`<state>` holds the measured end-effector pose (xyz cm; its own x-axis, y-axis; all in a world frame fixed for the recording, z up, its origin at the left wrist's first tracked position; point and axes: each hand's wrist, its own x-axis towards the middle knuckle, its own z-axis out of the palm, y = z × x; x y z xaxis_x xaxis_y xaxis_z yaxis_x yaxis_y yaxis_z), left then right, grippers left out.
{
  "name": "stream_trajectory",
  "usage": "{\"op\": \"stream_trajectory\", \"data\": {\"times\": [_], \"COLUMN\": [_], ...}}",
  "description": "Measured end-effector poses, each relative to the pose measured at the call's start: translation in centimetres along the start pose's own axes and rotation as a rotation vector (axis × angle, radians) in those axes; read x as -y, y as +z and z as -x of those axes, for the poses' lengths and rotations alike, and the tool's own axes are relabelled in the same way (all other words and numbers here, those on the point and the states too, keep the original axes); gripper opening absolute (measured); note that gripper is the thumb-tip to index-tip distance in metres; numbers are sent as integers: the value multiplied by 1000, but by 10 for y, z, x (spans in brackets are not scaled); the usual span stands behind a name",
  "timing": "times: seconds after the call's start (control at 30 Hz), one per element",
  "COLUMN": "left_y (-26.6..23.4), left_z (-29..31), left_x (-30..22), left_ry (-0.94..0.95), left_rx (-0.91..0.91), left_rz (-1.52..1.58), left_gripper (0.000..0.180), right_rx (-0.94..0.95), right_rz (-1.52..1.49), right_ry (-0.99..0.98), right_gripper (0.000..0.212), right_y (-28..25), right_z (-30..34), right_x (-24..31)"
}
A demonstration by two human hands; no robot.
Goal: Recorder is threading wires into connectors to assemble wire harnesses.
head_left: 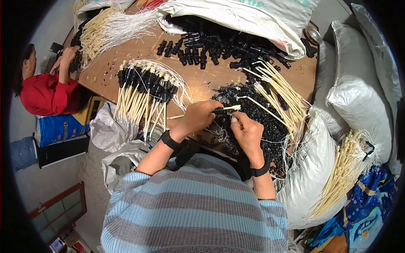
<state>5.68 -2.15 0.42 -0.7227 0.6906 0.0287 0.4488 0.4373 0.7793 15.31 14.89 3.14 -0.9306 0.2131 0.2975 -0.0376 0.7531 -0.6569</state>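
Observation:
My left hand (197,116) is closed around a thin cream stick with a black plastic fitting (219,110) on it. The stick's cream tip (233,108) pokes out toward the right. Just below that tip, my right hand (248,131) has its thumb and finger pinched on what looks like a thin white string, partly hidden by the fingers. Beneath both hands spreads a heap of small black plastic pieces (270,145). To the left of my left hand lies a fanned batch of cream sticks with black fittings (145,90), white strings trailing from them.
Black tubular fittings (202,52) spill from a white sack (253,19) at the table's far side. Loose cream sticks (284,99) lie right of the heap. Full white sacks (358,80) crowd the right. A person in a red top (50,95) works at the left.

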Motion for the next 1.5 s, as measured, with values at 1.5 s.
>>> {"op": "stream_trajectory", "data": {"times": [1.5], "left_y": [5], "left_z": [-6], "left_x": [-5], "left_ry": [-8], "left_rx": [280], "left_rz": [20], "left_gripper": [40], "right_rx": [55], "right_rz": [-132], "right_ry": [48], "right_gripper": [10], "right_y": [7], "right_z": [16], "right_x": [-14]}}
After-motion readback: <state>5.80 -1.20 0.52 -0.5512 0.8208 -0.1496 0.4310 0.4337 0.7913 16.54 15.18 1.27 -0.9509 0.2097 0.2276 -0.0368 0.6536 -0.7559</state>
